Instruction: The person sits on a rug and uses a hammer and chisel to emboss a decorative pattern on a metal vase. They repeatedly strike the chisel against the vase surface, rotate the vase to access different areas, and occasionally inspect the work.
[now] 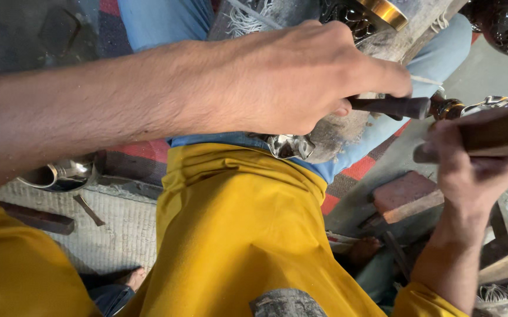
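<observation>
A person's yellow-clad knee [236,235] fills the lower middle of the view. Above it, the left hand [301,76] closes around a dark-handled tool [392,107] whose tip points right at a shiny metal piece [486,104]. Right of the knee, the right hand [471,170] grips a wooden block [494,132]. Just above the knee lies a small silver fitting [289,145]; left of it, a polished metal bowl [60,175].

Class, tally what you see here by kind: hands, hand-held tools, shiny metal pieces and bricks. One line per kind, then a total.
Hands: 2 (left hand, right hand)
Hand-held tools: 2 (dark-handled tool, wooden mallet)
Shiny metal pieces: 2 (star-shaped piece, silver bowl)
Bricks: 1 (brick)
Total: 7
</observation>
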